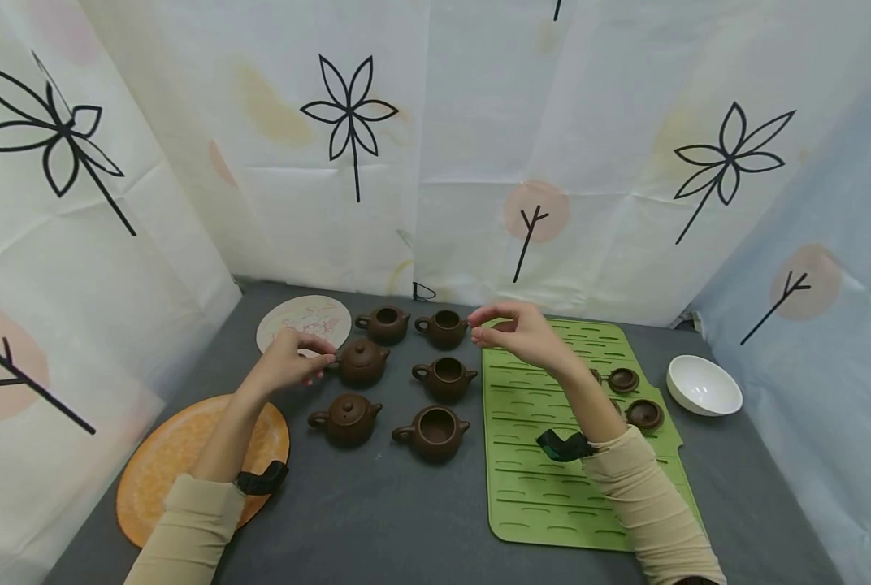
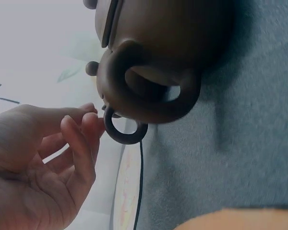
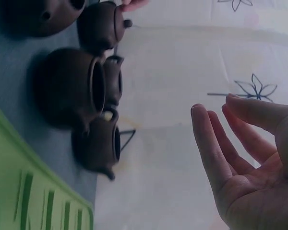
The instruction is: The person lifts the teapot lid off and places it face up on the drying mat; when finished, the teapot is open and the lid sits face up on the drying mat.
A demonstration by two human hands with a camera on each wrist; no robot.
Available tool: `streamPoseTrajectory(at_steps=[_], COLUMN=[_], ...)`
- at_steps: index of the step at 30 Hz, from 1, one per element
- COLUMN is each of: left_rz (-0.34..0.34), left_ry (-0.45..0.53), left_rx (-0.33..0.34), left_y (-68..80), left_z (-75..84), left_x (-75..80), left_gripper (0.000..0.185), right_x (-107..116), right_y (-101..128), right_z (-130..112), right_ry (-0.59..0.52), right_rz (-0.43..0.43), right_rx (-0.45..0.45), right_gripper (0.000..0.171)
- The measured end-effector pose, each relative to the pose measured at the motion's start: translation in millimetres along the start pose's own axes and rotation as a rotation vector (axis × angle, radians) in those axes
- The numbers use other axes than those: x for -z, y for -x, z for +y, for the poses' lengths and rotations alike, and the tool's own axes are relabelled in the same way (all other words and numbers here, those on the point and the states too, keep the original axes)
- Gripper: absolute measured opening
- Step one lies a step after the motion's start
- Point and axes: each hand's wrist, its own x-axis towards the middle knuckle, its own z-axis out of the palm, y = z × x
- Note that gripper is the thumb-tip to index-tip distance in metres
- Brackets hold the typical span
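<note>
left hand [image 1: 292,357]: at the handle side of the middle-left teapot [image 1: 361,362]; fingertips [image 2: 89,125] loosely curled, touching or just short of the handle, cannot tell which; no firm grip shown
right hand [image 1: 519,331]: raised over the far edge of the green mat [image 1: 552,479], near the far-right pot [image 1: 443,328]; fingers relaxed, slightly bent, holding nothing, palm bare in wrist view [image 3: 259,158]
pots: six brown clay teapots in two columns on the grey table [image 1: 377,520], between the orange plate [image 1: 179,463] and the mat
lidded: middle-left teapot and near-left pot [image 1: 345,419], both with knobbed lids on
unlidded: far-left pot [image 1: 384,324], far-right pot, middle-right pot [image 1: 444,379], near-right pot [image 1: 433,433], mouths open
loose lids: two plain on the mat's right side [image 1: 623,379] [image 1: 644,414]; maybe more hidden behind the right forearm, cannot tell
progress: judged about a third done if lids are going on, two of six covered, left column nearly filled, right column untouched
left to do: four pots to cover, lids on the mat to fetch
other: pale patterned plate [image 1: 305,322] behind the left hand, white bowl [image 1: 703,385] right of the mat, printed sheets as backdrop
</note>
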Motion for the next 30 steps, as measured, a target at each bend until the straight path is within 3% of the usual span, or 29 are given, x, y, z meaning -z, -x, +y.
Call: streamPoseTrajectory(at_steps=[8,15,23,30], left_rz=[0.038,0.052,0.061,0.068], left_ry=[0.021,0.026,0.047,0.085], left_rx=[0.009,0.028,0.080,0.132], left_y=[-0.5,-1.8,0.2,1.8], left_z=[-4.6,-6.9,-9.4,-9.4], left_x=[-4.9,-8.8,-10.0,-13.5], left_gripper=[0.018,0.020,0.024,0.027], right_x=[-49.2,-88.2,-115.4,-131.5], right_y=[-46.6,-88.8,-123.0,-133.2], right_z=[-15.6,-22.2,-13.5,-2.5], right_ry=[-0.041,-0.018,-0.034,-0.020], right_rz=[-0.145,-0.248,-0.284,-0.297], right_rx=[0.057,0.040,-0.067,-0.178], right_gripper=[0.026,0.026,0.029,0.030])
